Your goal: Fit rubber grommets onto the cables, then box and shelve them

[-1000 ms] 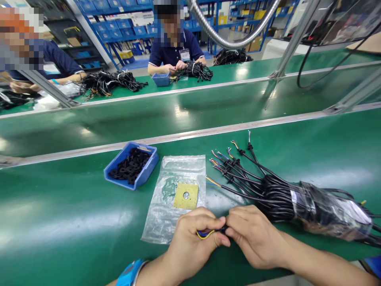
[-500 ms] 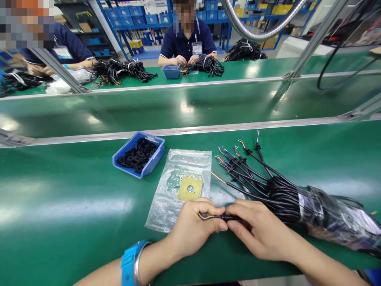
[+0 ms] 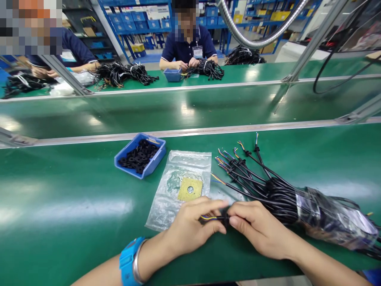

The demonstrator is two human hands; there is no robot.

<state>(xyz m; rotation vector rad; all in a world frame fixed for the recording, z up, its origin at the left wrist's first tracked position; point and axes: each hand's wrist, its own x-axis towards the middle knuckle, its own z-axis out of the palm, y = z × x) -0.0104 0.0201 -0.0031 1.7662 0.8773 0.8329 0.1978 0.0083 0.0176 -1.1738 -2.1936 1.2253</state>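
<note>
My right hand (image 3: 260, 228) pinches a black cable (image 3: 219, 217) close to its end, at a small black rubber grommet (image 3: 226, 219) around it. Thin blue and yellow wires (image 3: 208, 217) stick out of that end toward my left hand (image 3: 196, 222). The thumb and forefinger of my left hand stand apart above and below the cable end, not closed on it. Just beyond lies a clear plastic bag (image 3: 166, 178) with a yellow square pad (image 3: 187, 190) with a round hole. To the right rests a bundle of black cables (image 3: 279, 194), several with grommets near their bare wires.
A blue bin (image 3: 153, 165) full of black grommets (image 3: 138, 157) stands behind the bag to the left. Clear wrap (image 3: 333, 218) surrounds part of the bundle. A metal rail (image 3: 178, 133) crosses behind. Two people work at the far bench (image 3: 244, 75) among cable bundles.
My left thumb and forefinger have parted from the cable end. My right fingers now pinch at the grommet, which shows more plainly.
</note>
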